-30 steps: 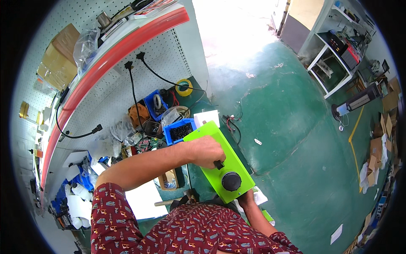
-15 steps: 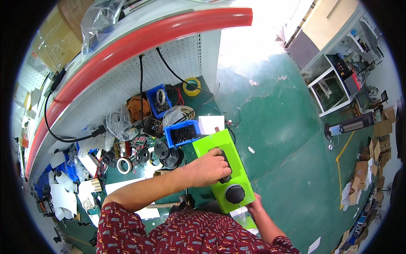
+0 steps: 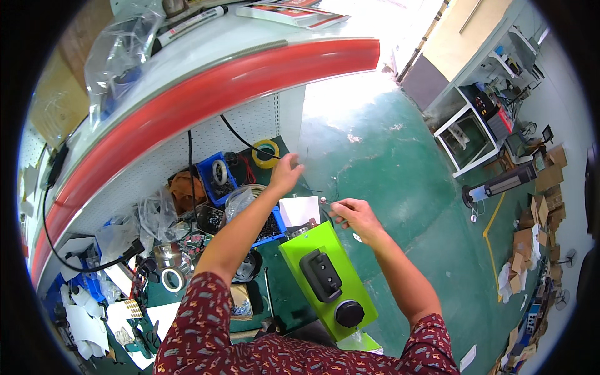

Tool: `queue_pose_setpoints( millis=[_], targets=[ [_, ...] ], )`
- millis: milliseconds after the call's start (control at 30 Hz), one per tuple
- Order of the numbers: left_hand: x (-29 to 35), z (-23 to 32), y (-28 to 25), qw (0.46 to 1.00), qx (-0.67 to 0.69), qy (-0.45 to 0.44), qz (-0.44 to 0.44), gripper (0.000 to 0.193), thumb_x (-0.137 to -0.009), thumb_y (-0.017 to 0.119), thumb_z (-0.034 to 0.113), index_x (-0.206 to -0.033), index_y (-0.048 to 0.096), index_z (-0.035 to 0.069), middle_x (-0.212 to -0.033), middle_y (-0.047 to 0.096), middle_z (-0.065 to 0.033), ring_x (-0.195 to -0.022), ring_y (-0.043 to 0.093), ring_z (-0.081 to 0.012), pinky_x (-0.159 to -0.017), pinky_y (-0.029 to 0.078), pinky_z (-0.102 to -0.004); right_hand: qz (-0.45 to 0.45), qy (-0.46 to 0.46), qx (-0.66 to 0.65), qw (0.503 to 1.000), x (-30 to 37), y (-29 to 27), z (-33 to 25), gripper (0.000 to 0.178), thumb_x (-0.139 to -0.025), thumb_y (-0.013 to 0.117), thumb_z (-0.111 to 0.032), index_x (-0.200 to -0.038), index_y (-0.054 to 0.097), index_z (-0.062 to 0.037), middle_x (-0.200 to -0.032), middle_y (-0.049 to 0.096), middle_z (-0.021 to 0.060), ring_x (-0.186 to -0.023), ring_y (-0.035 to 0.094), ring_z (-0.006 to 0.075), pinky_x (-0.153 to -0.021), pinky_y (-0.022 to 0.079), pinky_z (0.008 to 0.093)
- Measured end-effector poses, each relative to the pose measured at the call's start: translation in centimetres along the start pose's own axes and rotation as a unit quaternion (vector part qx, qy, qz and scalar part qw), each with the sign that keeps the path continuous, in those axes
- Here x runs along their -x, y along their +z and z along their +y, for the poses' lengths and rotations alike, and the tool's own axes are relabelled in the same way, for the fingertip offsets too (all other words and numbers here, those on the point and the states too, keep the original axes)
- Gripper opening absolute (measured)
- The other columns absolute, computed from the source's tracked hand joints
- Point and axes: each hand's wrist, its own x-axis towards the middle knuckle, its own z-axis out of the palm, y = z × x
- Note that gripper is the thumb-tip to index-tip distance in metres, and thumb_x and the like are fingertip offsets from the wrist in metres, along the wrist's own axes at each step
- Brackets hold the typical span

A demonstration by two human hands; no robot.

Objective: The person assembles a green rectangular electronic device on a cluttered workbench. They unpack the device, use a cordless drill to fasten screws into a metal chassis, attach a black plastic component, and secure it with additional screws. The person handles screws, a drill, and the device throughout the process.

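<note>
A bright green box (image 3: 356, 294) with a black carrying handle (image 3: 320, 275) and a round black cap (image 3: 349, 314) lies tilted at the table's right edge, in front of me. Beyond its far end, my right hand (image 3: 359, 219) pinches what looks like a thin dark cable (image 3: 329, 214). My left hand (image 3: 285, 175) is raised over the far end of the table, close to a roll of yellow tape (image 3: 265, 154). Its fingers are curled where a black cable (image 3: 240, 134) runs behind them; whether they grip it is hidden. Neither hand touches the box.
Left of the box are a blue bin of small black parts (image 3: 270, 227), a second blue bin (image 3: 215, 178), a white tape roll (image 3: 173, 280) and a hammer (image 3: 270, 322). A red-edged shelf (image 3: 250, 75) overhangs the table. Green floor (image 3: 406, 212) lies to the right.
My left hand has let go of the box's handle and moved up and away to the table's far end. My right hand has come from the box's near side to its far end.
</note>
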Motion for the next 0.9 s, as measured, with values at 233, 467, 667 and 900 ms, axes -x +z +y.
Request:
queue_pose_setpoints(
  millis=[233,467,667,900],
  targets=[
    [-4.4,-5.0,7.6,0.988,-0.053,-0.143,-0.017,0.055,-0.095,0.072,0.03,-0.138,0.062,-0.003,-0.13,0.071,-0.0235,-0.121,0.068,-0.0367,-0.104,0.052,-0.0448,-0.019,0.036,0.054,0.998,-1.2,1.5,-0.1,0.029,-0.096,0.073,-0.029,-0.107,0.076,-0.0024,-0.095,0.075,0.002,-0.078,0.062,0.0094,-0.067,0.051,0.0276],
    [-5.6,-6.8,8.7,0.973,0.111,-0.202,-0.008,0.029,-0.1,0.066,0.022,-0.118,0.073,0.0,-0.096,0.076,-0.009,-0.085,0.07,-0.018,-0.08,0.055,-0.0342,-0.046,0.027,0.123,0.991,-1.3,2.6,-2.3,0.032,-0.092,0.075,-0.027,-0.107,0.079,0.002,-0.094,0.075,0.0069,-0.082,0.066,0.0135,-0.071,0.054,0.0311],
    [-2.7,-1.6,3.8,0.972,0.211,-0.094,-0.051,0.018,-0.102,0.069,0.019,-0.102,0.072,0.002,-0.087,0.067,0.0026,-0.076,0.055,-0.007,-0.07,0.047,-0.0264,-0.123,-0.057,0.188,0.973,-3.4,2.0,-1.0,0.024,-0.086,0.082,-0.023,-0.093,0.083,0.0007,-0.08,0.079,0.0079,-0.072,0.07,0.012,-0.07,0.057,0.0304],
    [6.7,5.2,-4.6,0.991,0.08,-0.006,-0.108,0.014,-0.1,0.07,0.013,-0.102,0.07,-0.001,-0.088,0.07,-0.0023,-0.083,0.061,-0.0094,-0.077,0.051,-0.028,-0.11,0.001,0.305,0.946,-3.9,2.5,-1.8,0.032,-0.079,0.089,-0.03,-0.082,0.081,0.0012,-0.074,0.075,0.0097,-0.067,0.067,0.0153,-0.064,0.054,0.0342]
  ],
)
